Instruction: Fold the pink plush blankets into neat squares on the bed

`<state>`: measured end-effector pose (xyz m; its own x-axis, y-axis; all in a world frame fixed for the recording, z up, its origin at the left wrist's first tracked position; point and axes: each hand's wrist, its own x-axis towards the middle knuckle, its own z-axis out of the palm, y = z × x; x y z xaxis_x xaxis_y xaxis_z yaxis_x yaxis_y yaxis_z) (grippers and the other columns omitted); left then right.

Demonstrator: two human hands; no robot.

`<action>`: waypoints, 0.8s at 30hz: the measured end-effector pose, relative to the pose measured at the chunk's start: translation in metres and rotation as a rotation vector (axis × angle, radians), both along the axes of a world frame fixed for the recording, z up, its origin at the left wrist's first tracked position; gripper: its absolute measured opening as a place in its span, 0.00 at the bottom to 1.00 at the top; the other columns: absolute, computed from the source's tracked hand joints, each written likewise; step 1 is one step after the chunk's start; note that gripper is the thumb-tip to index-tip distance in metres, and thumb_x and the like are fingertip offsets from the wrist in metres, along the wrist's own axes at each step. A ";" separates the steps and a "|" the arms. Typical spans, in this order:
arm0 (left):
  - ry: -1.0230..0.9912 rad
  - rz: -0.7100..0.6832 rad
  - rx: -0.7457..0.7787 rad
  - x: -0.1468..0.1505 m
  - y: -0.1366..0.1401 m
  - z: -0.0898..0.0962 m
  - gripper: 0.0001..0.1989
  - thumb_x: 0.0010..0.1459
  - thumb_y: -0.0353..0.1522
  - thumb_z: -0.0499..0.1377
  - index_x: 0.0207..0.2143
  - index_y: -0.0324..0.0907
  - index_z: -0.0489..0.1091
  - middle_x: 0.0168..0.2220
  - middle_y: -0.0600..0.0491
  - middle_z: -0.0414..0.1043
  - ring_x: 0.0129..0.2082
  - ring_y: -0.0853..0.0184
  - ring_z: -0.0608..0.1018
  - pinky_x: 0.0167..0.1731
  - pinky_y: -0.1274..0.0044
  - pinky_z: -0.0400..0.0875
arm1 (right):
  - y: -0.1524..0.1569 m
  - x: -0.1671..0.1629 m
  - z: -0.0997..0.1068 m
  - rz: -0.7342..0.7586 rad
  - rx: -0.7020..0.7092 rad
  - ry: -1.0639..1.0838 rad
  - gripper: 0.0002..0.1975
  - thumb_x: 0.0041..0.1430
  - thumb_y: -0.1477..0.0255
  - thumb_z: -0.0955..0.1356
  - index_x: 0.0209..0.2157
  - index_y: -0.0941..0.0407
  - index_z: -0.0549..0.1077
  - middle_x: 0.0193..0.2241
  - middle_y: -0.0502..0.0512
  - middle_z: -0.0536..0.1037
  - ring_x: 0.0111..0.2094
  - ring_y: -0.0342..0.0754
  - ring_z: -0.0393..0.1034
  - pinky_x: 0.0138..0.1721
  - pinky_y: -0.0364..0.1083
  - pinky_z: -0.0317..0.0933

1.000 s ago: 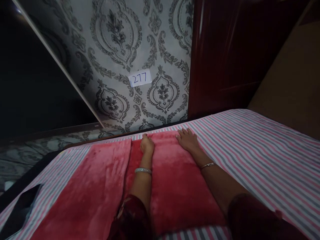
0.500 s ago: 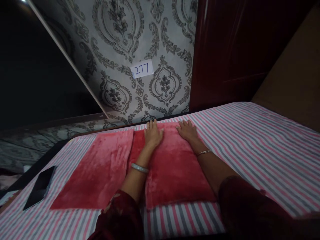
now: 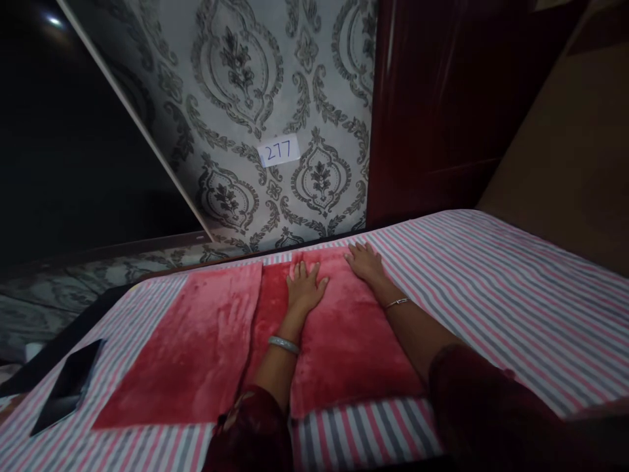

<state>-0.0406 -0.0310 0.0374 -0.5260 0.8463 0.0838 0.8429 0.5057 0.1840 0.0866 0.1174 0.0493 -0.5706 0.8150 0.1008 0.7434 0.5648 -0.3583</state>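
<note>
A plush red-pink cloth (image 3: pixel 196 347) lies with both side parts turned inward over a darker red middle strip (image 3: pixel 269 295). My left hand (image 3: pixel 305 288), a bangle at its wrist, rests flat with fingers spread on the inner edge of the right-hand flap (image 3: pixel 348 354). On that flap's far right corner lies my right hand (image 3: pixel 364 262), palm down and fingers stretched out. Neither hand grips anything. My left forearm hides part of the middle strip.
A striped sheet (image 3: pixel 491 295) covers the surface beneath the cloth. At the left lies a dark phone (image 3: pixel 69 387). Behind stand a patterned wall with a paper label (image 3: pixel 279 151), a dark screen (image 3: pixel 88 144) and a dark red panel (image 3: pixel 432 118).
My left hand has slid back towards me from the far edge, its fingers still spread on the flap. My right hand stays near the far corner. The view has tilted slightly.
</note>
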 end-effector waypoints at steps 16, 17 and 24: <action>-0.011 -0.015 0.006 0.001 -0.002 0.005 0.31 0.67 0.44 0.48 0.71 0.48 0.55 0.73 0.40 0.45 0.73 0.49 0.46 0.67 0.49 0.46 | -0.016 0.044 -0.017 0.026 0.007 -0.135 0.30 0.72 0.57 0.54 0.71 0.50 0.54 0.73 0.56 0.46 0.72 0.59 0.41 0.67 0.66 0.42; -0.009 -0.015 0.009 0.001 -0.002 0.005 0.31 0.67 0.44 0.48 0.71 0.48 0.55 0.73 0.40 0.45 0.73 0.49 0.47 0.67 0.50 0.46 | -0.013 0.050 -0.018 -0.002 -0.016 -0.128 0.30 0.73 0.58 0.53 0.71 0.50 0.53 0.73 0.56 0.46 0.72 0.59 0.43 0.67 0.65 0.44; -0.074 -0.039 -0.021 -0.002 -0.001 0.014 0.31 0.68 0.46 0.47 0.71 0.48 0.54 0.74 0.42 0.44 0.74 0.51 0.46 0.67 0.50 0.46 | -0.008 0.069 -0.018 -0.010 -0.071 -0.118 0.30 0.73 0.60 0.51 0.73 0.51 0.49 0.73 0.56 0.49 0.72 0.57 0.43 0.68 0.62 0.42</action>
<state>-0.0430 -0.0324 0.0512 -0.4970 0.8673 0.0282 0.8464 0.4773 0.2364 0.1558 0.1096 0.0312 -0.5666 0.8236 -0.0244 0.7884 0.5333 -0.3066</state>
